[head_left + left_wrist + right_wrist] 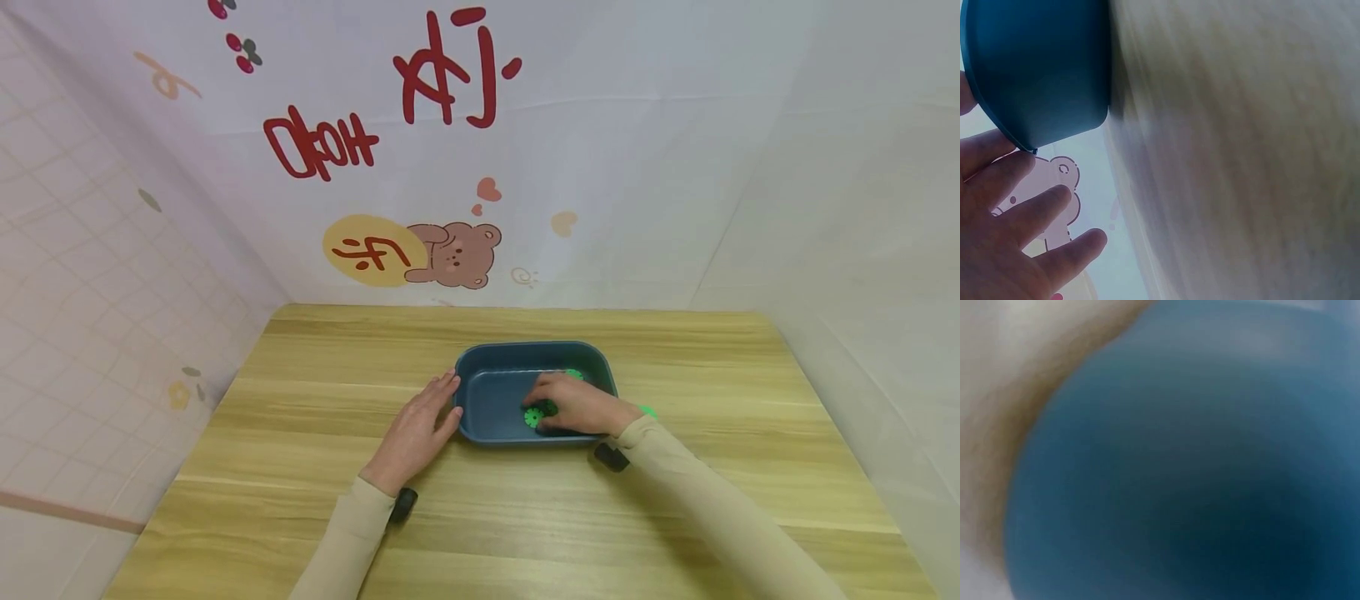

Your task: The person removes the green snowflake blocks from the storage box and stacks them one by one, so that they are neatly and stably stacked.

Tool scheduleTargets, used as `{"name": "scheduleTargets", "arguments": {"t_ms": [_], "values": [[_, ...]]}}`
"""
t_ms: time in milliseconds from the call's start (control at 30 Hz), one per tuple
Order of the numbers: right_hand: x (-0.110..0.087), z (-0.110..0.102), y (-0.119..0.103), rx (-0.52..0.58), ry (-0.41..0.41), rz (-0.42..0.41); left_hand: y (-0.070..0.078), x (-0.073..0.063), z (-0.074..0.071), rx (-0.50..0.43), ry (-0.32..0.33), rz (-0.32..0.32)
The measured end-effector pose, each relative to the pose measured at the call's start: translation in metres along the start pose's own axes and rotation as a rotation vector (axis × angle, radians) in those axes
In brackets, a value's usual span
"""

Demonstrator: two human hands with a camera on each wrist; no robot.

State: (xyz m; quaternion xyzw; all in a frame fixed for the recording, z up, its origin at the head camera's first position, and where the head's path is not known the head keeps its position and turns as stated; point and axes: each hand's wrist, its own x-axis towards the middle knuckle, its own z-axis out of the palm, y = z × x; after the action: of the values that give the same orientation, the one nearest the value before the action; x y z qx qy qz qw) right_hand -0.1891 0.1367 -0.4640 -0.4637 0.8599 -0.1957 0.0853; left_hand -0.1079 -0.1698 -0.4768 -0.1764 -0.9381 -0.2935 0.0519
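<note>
A blue rectangular bin (pixel 487 406) sits on the wooden table, with a few green notched discs, like snowflake building pieces, in its right half. My right hand (pixel 577 406) reaches over the bin's right side; its curled fingers and thumb pinch a green notched disc (pixel 533 417). A second, shaded green disc (pixel 551 407) shows beneath the palm, and another green disc (pixel 573 375) lies by the far wall. My left hand (pixel 416 429) rests its fingertips and thumb against the bin's left rim, fingers mostly straight. The right wrist view shows only the blurred bin wall (pixel 1104 456).
Something green (pixel 648 411) lies on the table right of the bin, partly hidden by the right wrist. The wooden table (pixel 315 367) meets a white printed cloth (pixel 622 183) at the back and sides. Black wrist cameras hang under both wrists.
</note>
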Motion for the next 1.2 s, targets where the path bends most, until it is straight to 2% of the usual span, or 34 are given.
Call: {"name": "scheduleTargets", "arguments": {"t_ms": [267, 600, 1200], "values": [[0.0006, 0.0039, 0.0006, -0.014, -0.024, 0.029, -0.0005, 0.0006, 0.0, -0.001, -0.005, 0.004], [0.0023, 0.0042, 0.0008, -0.018, -0.015, 0.018, -0.0001, 0.0008, -0.0011, -0.002, -0.02, -0.013], [0.0039, 0.0066, 0.0014, -0.049, -0.008, 0.003, 0.0006, 0.0018, -0.001, 0.011, -0.023, -0.007]]}}
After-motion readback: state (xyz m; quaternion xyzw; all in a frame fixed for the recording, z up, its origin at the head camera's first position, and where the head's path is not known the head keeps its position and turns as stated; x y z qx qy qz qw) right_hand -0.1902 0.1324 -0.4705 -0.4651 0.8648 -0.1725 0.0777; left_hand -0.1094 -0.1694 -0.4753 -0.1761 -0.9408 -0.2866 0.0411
